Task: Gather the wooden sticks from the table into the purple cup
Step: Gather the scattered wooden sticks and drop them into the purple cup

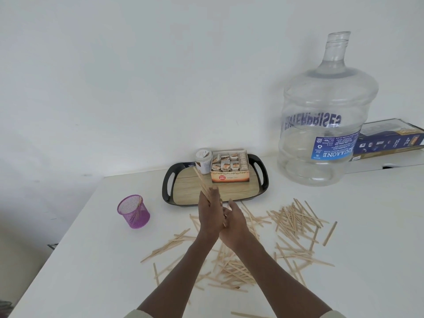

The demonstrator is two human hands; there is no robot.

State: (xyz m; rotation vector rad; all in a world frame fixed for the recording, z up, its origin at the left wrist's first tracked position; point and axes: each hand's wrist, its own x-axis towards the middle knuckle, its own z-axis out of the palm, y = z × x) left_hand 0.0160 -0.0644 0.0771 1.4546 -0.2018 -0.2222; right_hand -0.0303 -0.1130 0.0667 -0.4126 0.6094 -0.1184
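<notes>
Hands: my left hand (pixel 209 211) and right hand (pixel 234 220) meet palm to palm above the worktop (pixel 91 260), fingers fairly straight, pressing a bundle of sticks (pixel 203 187) between them; whether any finger curls round the bundle I cannot tell.
Bundle: its far ends stick up and away from my fingertips, slanting left, in front of the tray.
Loose sticks: wooden sticks (pixel 296 219) lie scattered flat across the white worktop, thickest to the right of my hands and beneath my forearms, with a thinner trail to the left.
Cup: purple mesh cup (pixel 134 212) stands upright to the left of my hands, well apart from them, with a few sticks already leaning inside.
Tray: black-handled tray (pixel 168 187) with a wood-look base sits just beyond my hands, carrying a box of tea sachets (pixel 229 168) and a small paper cup (pixel 203 160) beside it.
Background: clear water jug (pixel 325 125) stands at right, a dark flat carton (pixel 390 138) behind it.
</notes>
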